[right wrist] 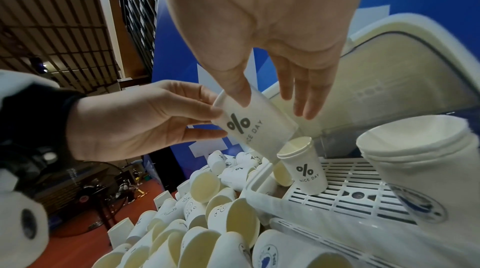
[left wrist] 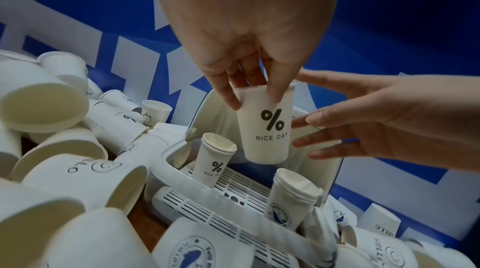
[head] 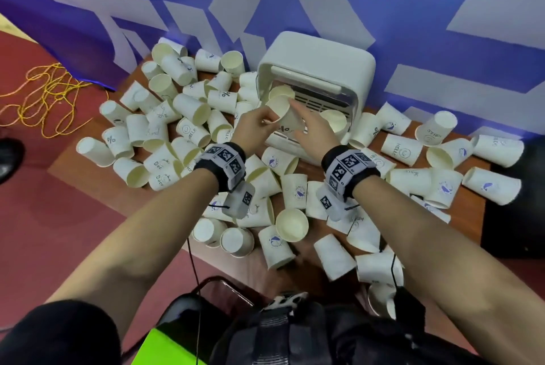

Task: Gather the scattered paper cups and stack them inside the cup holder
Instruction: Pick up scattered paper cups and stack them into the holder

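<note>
My left hand (head: 267,120) pinches the rim of a white "% NICE DAY" paper cup (left wrist: 265,127) and holds it, tilted, just above the open white cup holder (head: 317,68). My right hand (left wrist: 306,133) is beside the cup with its fingers straight; its fingertips touch the cup's side and its thumb (right wrist: 240,94) lies near the rim. Below the held cup, a short stack of matching cups (left wrist: 215,159) stands on the holder's slatted tray. A second stack with a blue logo (left wrist: 291,204) stands at the tray's right.
Several loose paper cups (head: 188,117) lie scattered over the brown table (head: 469,211) on both sides of the holder and in front of it. A blue and white banner (head: 413,10) stands right behind. A yellow cord (head: 50,99) lies on the red floor at the left.
</note>
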Action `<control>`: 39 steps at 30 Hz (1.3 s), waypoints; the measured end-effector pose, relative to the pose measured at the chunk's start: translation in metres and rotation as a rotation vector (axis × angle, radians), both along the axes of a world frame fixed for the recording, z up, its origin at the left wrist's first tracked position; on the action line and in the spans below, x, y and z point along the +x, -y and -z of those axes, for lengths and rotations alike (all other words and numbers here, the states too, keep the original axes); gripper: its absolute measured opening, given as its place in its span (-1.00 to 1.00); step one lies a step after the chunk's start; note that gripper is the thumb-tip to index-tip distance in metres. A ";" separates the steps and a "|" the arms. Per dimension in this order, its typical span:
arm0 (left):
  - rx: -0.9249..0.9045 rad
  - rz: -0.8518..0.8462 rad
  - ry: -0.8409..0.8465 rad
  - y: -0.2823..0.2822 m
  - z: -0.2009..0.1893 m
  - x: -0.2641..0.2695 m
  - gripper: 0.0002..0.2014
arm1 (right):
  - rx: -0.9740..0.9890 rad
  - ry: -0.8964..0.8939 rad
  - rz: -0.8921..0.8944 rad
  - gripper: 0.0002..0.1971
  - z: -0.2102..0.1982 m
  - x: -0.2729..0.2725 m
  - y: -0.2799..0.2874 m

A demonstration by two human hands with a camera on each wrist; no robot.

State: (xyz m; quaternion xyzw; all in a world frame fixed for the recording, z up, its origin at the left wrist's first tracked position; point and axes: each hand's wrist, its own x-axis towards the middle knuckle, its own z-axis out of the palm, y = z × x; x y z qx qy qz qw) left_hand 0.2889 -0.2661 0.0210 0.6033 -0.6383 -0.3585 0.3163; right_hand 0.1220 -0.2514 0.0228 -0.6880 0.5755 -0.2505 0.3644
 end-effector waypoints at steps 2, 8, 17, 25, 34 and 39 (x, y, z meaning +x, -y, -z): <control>-0.044 0.021 0.056 0.010 0.003 0.005 -0.91 | -0.027 0.007 0.013 -0.32 0.001 0.005 0.010; -0.219 0.093 0.252 0.043 0.016 0.008 -0.93 | -0.063 -0.021 0.007 -0.48 0.012 0.004 0.043; -0.517 0.203 0.428 0.070 0.053 0.020 -0.92 | -0.089 -0.177 -0.127 -0.52 0.035 -0.002 0.071; -0.532 0.180 0.435 0.082 0.071 0.017 -0.89 | -0.109 -0.268 -0.171 -0.39 0.057 -0.001 0.077; -0.514 0.274 0.489 0.079 0.082 0.020 -0.86 | -0.032 -0.325 -0.186 -0.41 0.062 0.003 0.074; -0.536 0.200 0.521 0.087 0.086 0.020 -0.94 | 0.001 -0.374 -0.177 -0.40 0.062 0.005 0.078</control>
